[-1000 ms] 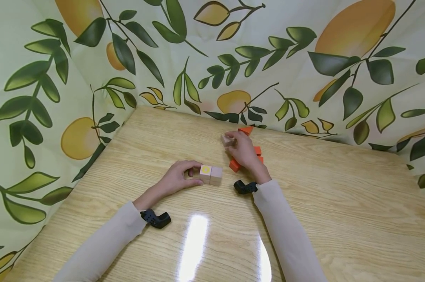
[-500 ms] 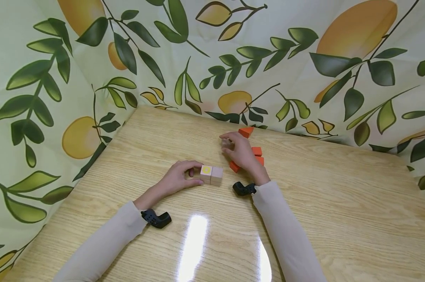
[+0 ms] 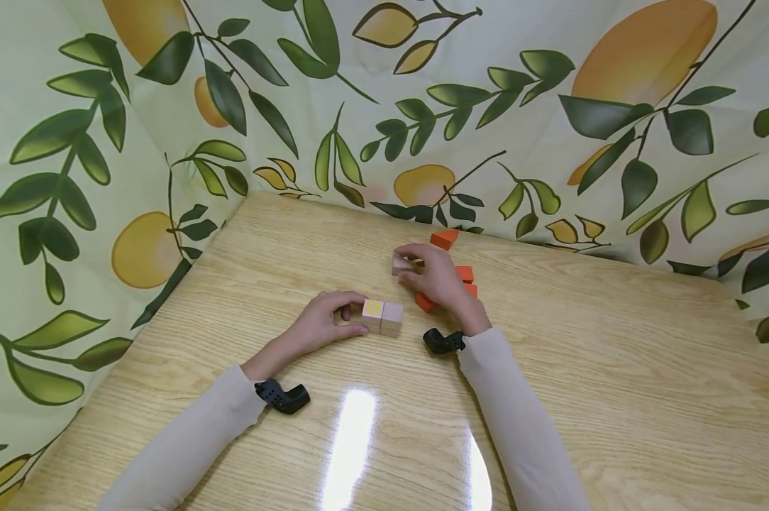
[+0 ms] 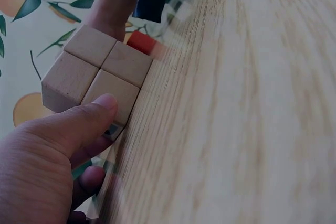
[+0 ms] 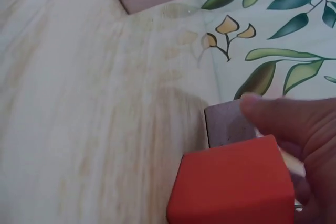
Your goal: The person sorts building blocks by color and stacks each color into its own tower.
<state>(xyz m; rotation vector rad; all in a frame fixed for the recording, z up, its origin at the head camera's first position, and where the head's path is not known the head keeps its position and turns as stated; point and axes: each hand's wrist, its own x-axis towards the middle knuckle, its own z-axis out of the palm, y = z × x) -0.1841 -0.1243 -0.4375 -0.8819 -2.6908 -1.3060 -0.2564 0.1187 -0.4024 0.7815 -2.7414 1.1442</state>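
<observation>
My left hand holds the near-left end of a small block of pale wooden cubes set side by side and stacked. In the left wrist view, its thumb presses one cube of the two-by-two face. A yellow mark shows on top of the left cube. Farther back, my right hand pinches a single wooden cube resting on the table. The right wrist view has its thumb against that cube, partly hidden behind a red block.
An orange-red triangular block lies beyond the right hand. More orange-red blocks sit beside and under the right wrist, partly covered. The wooden table ends at a leaf-and-fruit patterned cloth behind and at left.
My right hand loosened its fingers around the single cube, then closed on it again. That cube now lies slightly farther left and nearer. The left hand and its cubes have stayed in place.
</observation>
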